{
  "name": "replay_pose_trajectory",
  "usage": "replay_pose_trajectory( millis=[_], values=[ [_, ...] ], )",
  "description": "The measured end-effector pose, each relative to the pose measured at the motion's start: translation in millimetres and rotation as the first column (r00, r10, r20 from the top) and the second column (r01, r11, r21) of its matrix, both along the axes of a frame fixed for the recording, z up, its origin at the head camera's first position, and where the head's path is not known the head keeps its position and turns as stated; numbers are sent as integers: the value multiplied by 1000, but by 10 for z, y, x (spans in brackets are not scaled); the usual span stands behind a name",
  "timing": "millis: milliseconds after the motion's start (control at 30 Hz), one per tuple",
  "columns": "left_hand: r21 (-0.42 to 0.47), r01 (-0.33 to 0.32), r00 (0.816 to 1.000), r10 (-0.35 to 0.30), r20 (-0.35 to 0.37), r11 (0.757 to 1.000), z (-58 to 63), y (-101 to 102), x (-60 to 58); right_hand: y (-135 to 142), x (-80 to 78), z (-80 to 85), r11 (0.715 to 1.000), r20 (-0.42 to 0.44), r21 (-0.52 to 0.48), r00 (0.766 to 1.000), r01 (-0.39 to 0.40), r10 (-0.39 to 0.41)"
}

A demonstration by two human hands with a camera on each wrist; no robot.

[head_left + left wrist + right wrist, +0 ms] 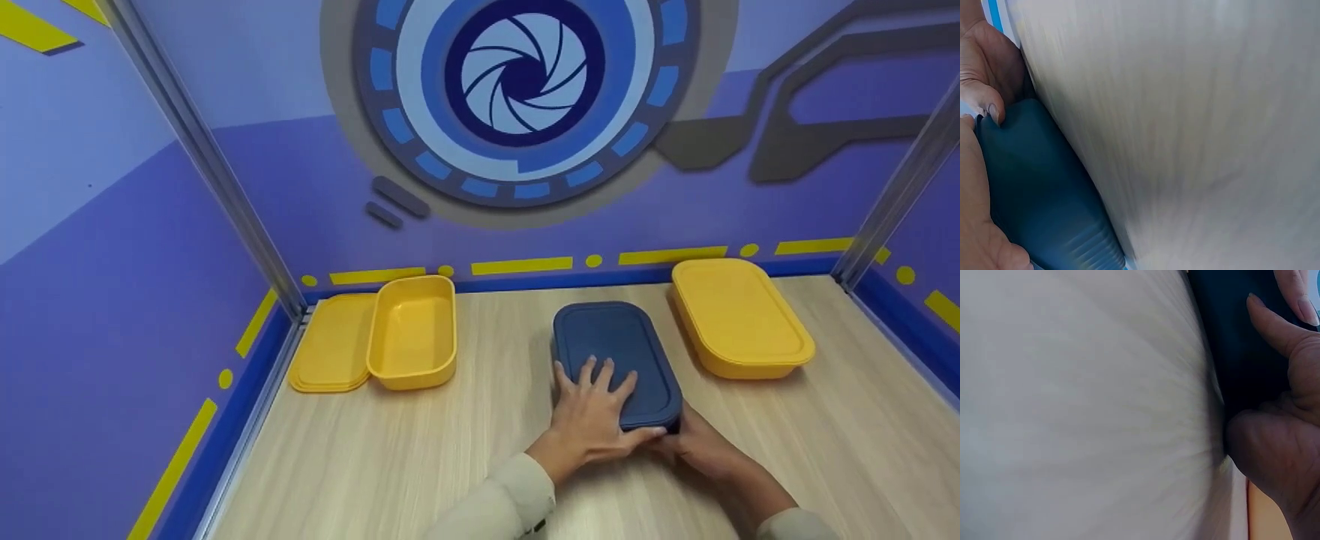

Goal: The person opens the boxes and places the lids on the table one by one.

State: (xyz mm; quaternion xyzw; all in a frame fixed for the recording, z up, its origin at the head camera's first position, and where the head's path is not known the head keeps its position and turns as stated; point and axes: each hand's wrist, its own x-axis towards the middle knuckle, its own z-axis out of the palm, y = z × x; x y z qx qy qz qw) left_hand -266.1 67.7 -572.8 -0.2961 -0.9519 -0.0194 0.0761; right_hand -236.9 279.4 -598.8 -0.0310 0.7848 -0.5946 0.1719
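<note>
A dark blue lidded food container (615,330) stands on the table with its lid on. My left hand (589,420) lies across the near part of the lid, fingers spread and straight, its thumb reaching along the front edge. At the near right corner my right hand (705,442) holds the container. In the left wrist view the right hand's thumb (995,109) presses on the container's near wall (1039,180). The right hand's other fingers are hidden by the container in the head view.
A yellow lidded container (742,315) stands to the right of the blue one. On the left, an open yellow container (412,334) overlaps a flat yellow lid (330,345). Panel walls (285,172) border the wood-grain table (360,465) at the back and sides.
</note>
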Motion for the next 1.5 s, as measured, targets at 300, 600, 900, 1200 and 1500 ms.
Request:
replay_pose_trajectory(
  millis=[300,600,900,1200,1500],
  values=[
    [21,-12,1000,12,-14,1000,17,10,14,-3,-27,-15,999,-1,-42,1000,-9,9],
    [0,-13,1000,13,-11,1000,7,21,22,-10,-22,-28,1000,17,-21,1000,7,-7],
    [-56,-8,1000,8,3,998,-13,16,40,-27,9,-37,999,23,-33,1000,16,-16],
    [-25,-13,1000,14,15,1000,-30,22,49,-5,32,-18,1000,5,0,1000,4,-4],
    [20,-6,1000,6,0,1000,14,17,29,-25,28,12,998,0,-50,999,35,-35]
  ],
)
